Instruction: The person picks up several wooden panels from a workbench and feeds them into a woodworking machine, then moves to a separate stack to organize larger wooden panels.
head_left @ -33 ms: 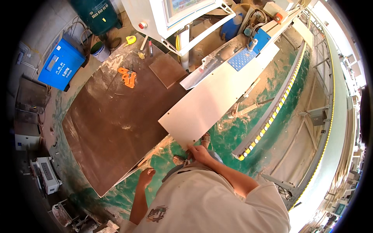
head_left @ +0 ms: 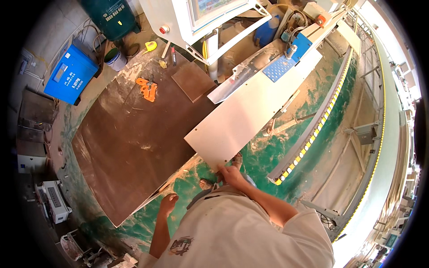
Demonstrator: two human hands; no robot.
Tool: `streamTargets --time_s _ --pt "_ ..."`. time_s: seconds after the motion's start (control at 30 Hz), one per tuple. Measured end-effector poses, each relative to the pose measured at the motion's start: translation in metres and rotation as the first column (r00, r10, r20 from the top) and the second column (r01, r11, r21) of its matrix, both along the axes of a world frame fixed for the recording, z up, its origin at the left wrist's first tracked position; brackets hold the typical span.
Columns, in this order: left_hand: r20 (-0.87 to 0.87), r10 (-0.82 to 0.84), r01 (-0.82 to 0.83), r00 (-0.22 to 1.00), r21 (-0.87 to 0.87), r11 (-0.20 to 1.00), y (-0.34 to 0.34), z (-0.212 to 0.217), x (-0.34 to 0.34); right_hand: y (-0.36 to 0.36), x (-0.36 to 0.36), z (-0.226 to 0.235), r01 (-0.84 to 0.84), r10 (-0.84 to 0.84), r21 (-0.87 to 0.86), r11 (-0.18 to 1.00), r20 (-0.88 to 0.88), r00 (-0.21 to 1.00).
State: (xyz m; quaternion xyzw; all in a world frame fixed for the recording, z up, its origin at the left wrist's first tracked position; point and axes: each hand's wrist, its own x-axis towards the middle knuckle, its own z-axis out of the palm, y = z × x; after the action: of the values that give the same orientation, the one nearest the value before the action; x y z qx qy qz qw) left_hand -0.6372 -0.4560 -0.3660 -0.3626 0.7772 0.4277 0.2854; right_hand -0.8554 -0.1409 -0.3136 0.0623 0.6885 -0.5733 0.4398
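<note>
Right hand [head_left: 231, 175] pinches a pale rectangular board [head_left: 243, 123], its far end already beside a blue dotted plate [head_left: 279, 69]; left hand [head_left: 168, 204] hangs half-curled, empty.

- surface [head_left: 125, 138] left of panel [head_left: 241, 125]
- panel's near end at right hand [head_left: 232, 175]
- on surface: tool [head_left: 146, 89], small board [head_left: 193, 81] to its right
- marker [head_left: 173, 56] behind small board
- screen cabinet [head_left: 174, 22] behind surface
- rail [head_left: 318, 123] right of panel
- left hand [head_left: 168, 203] near surface edge
</note>
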Motion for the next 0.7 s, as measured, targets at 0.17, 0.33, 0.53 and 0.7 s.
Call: streamTargets --time_s 0.17,0.33,0.53,0.7 --pt "0.066 0.295 -0.301 0.953 0.108 0.948 0.002 -0.007 0.002 0.017 -0.03 -0.001 0.12 -0.118 0.036 0.992 -0.039 0.992" --pt "0.195 0.519 -0.553 0.832 0.213 0.806 0.007 -0.037 0.012 0.042 -0.066 0.007 0.184 -0.183 0.026 0.983 -0.038 0.982" --pt "0.21 0.464 -0.5 0.861 0.18 0.847 0.038 -0.034 -0.042 0.077 -0.11 0.0 0.233 -0.228 0.069 0.97 -0.073 0.971" --pt "0.149 0.447 -0.47 0.882 0.208 0.858 0.056 -0.029 -0.1 0.106 -0.146 -0.003 0.303 -0.298 0.034 0.952 -0.107 0.949"
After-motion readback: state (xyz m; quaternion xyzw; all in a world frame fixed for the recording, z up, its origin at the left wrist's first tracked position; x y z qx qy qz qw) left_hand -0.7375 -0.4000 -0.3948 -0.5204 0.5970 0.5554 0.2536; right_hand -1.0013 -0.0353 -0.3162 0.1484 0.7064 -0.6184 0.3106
